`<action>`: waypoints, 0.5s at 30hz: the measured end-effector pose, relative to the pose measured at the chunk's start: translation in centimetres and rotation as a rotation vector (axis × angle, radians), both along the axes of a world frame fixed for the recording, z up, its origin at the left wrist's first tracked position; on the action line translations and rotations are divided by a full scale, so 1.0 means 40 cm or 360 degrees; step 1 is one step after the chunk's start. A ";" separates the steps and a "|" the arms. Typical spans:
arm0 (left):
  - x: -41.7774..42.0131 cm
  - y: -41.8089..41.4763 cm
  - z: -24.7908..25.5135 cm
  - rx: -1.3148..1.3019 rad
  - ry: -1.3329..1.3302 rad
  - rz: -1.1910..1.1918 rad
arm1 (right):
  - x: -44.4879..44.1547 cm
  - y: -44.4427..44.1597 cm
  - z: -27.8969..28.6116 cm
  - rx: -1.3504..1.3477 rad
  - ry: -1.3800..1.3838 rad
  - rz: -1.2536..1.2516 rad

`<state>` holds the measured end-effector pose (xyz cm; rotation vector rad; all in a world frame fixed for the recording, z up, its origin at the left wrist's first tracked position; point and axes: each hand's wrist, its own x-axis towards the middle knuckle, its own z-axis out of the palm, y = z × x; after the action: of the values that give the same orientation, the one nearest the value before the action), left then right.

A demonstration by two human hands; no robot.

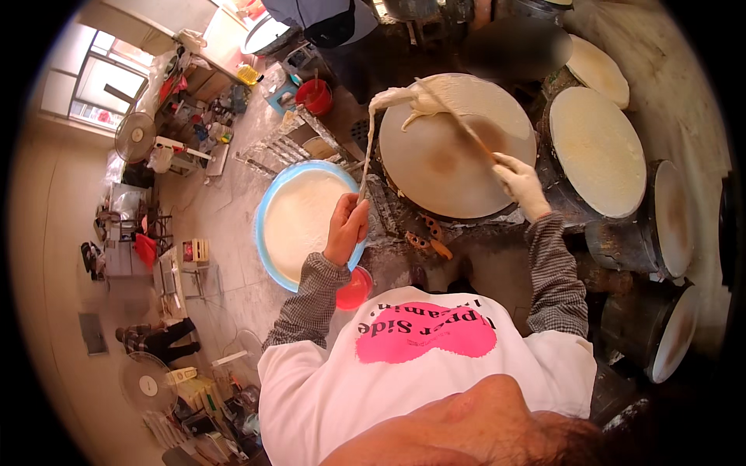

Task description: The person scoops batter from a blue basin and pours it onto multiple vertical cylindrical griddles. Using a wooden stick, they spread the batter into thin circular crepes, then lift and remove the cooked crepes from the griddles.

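Observation:
My bare left hand (348,228) grips the handle of a batter-coated ladle (391,98), raised over the left edge of a large round griddle (431,180). Thick pale batter (434,103) lies beneath the ladle's head, and a thinner layer (489,102) covers the griddle's far side. In my right hand (521,185), which wears a pale glove, is a thin wooden spreader (466,129); it slants across the griddle with its far end by the thick batter. The griddle's near part shows bare metal with brown patches. Left of it, a blue basin (260,233) holds more batter (306,221).
Another griddle to the right bears a pale round sheet (597,151); further griddles (673,218) stand along that side. A red container (354,288) is beside the basin. An orange-handled tool (441,249) lies below the griddle's front edge. Another person (335,23) stands beyond.

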<state>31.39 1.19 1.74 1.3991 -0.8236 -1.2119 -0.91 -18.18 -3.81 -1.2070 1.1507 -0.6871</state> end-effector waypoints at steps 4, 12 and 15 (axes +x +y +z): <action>-0.007 0.020 0.060 0.0129 0.0067 0.0016 | -0.046 -0.038 -0.015 0.0119 -0.0098 -0.0102; -0.010 0.076 0.061 0.0215 0.0333 0.0107 | -0.070 -0.064 -0.009 0.0061 -0.0042 0.0151; -0.021 0.069 0.081 0.0227 0.0357 0.0113 | -0.051 -0.083 -0.017 0.0115 -0.0013 0.0165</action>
<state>30.54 3.94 4.99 1.3637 -0.5366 -1.3649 -2.94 -21.51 -4.50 -1.1925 1.0894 -0.5671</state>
